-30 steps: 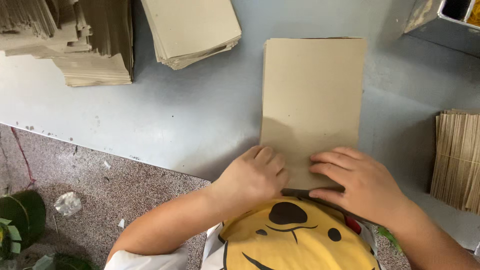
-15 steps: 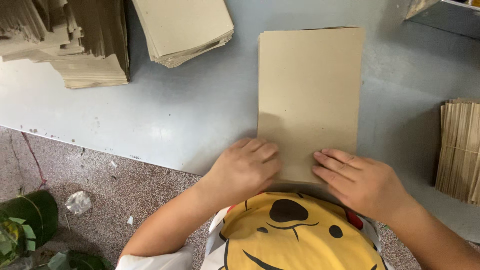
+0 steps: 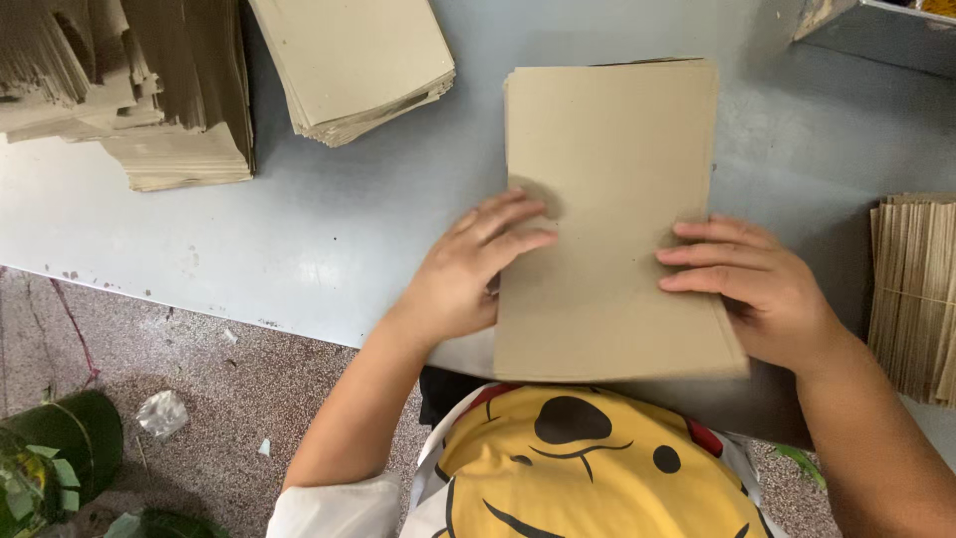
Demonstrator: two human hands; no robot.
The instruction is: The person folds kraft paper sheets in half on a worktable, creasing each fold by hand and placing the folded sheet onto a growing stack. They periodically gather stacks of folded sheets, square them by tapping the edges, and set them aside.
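A person leans over a pale grey surface (image 3: 299, 249) with both hands on a tall brown cardboard sheet (image 3: 612, 199) that lies flat at the centre of the view, its near edge reaching past the surface's edge toward the person's yellow cartoon-print shirt (image 3: 588, 478). The left hand (image 3: 468, 274), at 9 o'clock from the sheet's middle, rests palm down with its fingers (image 3: 503, 224) spread loosely over the sheet's left edge, pressing rather than gripping. The right hand (image 3: 762, 284), at 3 o'clock, lies the same way on the right edge, fingers extended flat and pointing inward; neither hand is closed around anything. At 11 o'clock from the sheet sits a neat stack of like-coloured sheets (image 3: 354, 60), and farther out toward 10 o'clock a rougher heap of folded cardboard pieces (image 3: 129, 90) fills the corner. At 3 o'clock, beyond the right hand, a bundle of cardboard standing on edge (image 3: 916, 289) shows its ribbed side. A grey metal tray (image 3: 866, 35) juts in at 1 o'clock. Below the surface, at 8 o'clock, the speckled floor (image 3: 199, 399) holds a green bin (image 3: 60, 448) and a crumpled scrap (image 3: 161, 411).
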